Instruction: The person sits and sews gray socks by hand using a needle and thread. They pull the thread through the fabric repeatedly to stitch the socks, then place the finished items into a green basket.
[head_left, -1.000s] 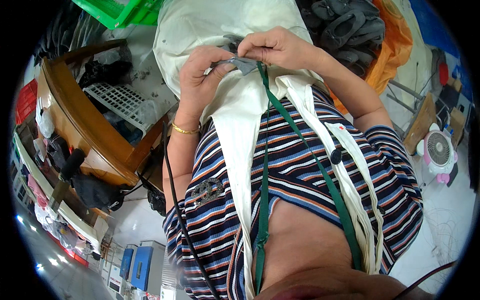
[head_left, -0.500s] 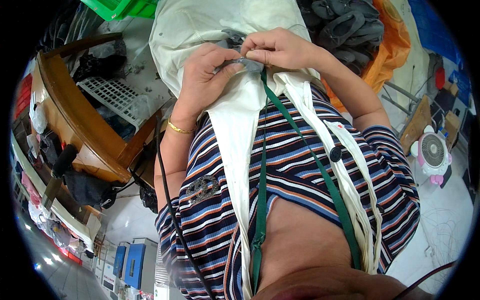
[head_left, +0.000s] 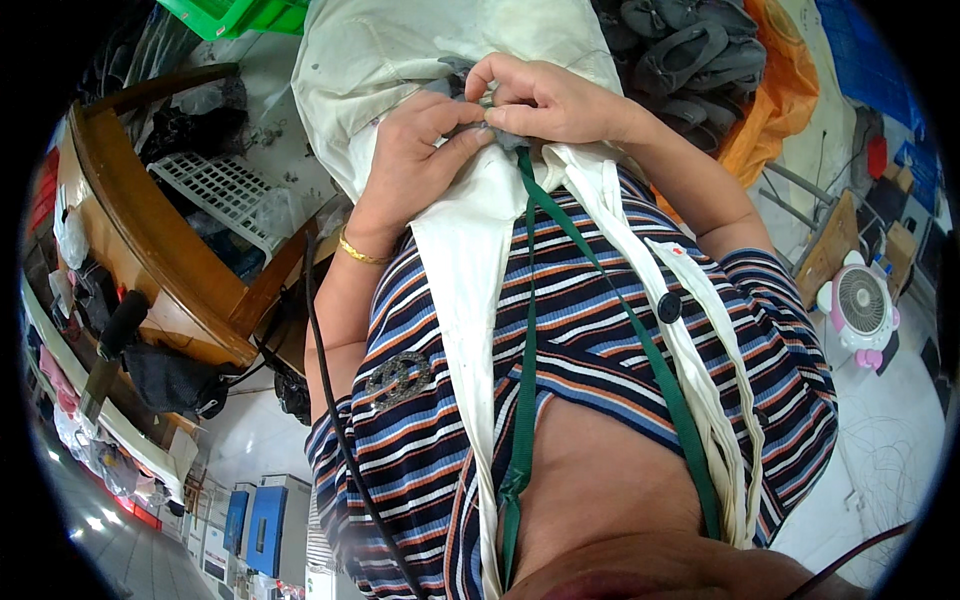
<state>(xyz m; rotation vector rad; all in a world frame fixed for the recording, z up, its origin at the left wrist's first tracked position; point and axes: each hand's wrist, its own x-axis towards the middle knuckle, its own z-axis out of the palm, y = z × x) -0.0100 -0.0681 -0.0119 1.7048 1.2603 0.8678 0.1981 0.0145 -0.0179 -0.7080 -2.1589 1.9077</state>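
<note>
Over my lap, both hands are close together around a small grey cloth piece, mostly hidden by the fingers. My left hand pinches it between thumb and forefinger, a gold bracelet on the wrist. From the other side, my right hand is closed on the same cloth, thumb and bent forefinger near the left fingertips. Any smaller item between the fingers is too hidden to make out. A white apron covers my lap and chest, and a green strap hangs down to the hands.
At the upper right, grey shoes are piled in an orange bag. A brown wooden chair frame stands at the left, beside a white plastic grid. A green crate is at the top left, a small fan at the right.
The fingertips have drawn closer together, and less of the grey cloth shows between them. My right forefinger is more bent and raised. Otherwise the scene looks the same.
</note>
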